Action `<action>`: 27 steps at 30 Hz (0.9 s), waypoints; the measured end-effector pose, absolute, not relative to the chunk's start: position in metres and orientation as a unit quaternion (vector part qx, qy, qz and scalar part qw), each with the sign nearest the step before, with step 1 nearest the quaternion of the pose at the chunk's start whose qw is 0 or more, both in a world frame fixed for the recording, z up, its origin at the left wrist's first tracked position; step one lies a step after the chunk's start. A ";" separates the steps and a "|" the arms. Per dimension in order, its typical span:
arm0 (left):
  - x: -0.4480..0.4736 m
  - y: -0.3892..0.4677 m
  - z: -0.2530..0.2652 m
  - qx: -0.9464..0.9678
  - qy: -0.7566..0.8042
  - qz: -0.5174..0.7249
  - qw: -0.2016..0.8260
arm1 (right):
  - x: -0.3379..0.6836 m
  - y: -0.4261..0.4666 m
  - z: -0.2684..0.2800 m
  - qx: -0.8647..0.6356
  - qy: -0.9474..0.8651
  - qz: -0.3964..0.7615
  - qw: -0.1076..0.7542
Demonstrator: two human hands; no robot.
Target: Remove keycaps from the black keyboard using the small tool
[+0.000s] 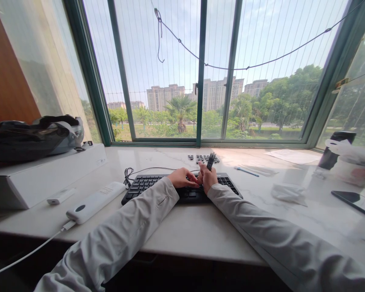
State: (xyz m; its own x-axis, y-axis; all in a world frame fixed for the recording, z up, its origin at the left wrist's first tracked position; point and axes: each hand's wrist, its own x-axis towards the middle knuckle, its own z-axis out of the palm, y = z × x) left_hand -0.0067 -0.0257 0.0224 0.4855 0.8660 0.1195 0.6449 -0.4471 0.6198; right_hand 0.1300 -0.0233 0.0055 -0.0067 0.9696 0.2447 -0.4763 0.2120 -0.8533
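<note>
A black keyboard lies on the white marbled countertop, with its middle hidden behind my hands. My right hand is closed around a dark tool with a black handle that sticks up from the fist; its lower end is hidden, so its kind is unclear. Close beside it, my left hand is bent over the keys, thumb and fingers pinched together near the right fingertips. Whatever may be between them is too small to make out. Several loose black keycaps lie in rows behind the keyboard.
At left, a white power bank with a cable and a small white stick lie before a white box bearing a black bag. To the right are a blue pen, a crumpled wrapper, a phone and a bagged container.
</note>
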 end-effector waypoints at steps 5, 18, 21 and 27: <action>-0.005 -0.027 0.023 0.822 0.466 0.212 0.250 | 0.128 -0.022 0.005 -0.290 -0.430 0.546 0.658; -0.007 -0.025 0.022 0.821 0.463 0.208 0.260 | 0.129 -0.021 0.004 -0.292 -0.432 0.550 0.653; -0.007 -0.025 0.022 0.822 0.463 0.209 0.259 | 0.129 -0.023 0.005 -0.290 -0.430 0.555 0.650; -0.007 -0.025 0.021 0.819 0.465 0.212 0.261 | 0.129 -0.022 0.004 -0.303 -0.437 0.538 0.654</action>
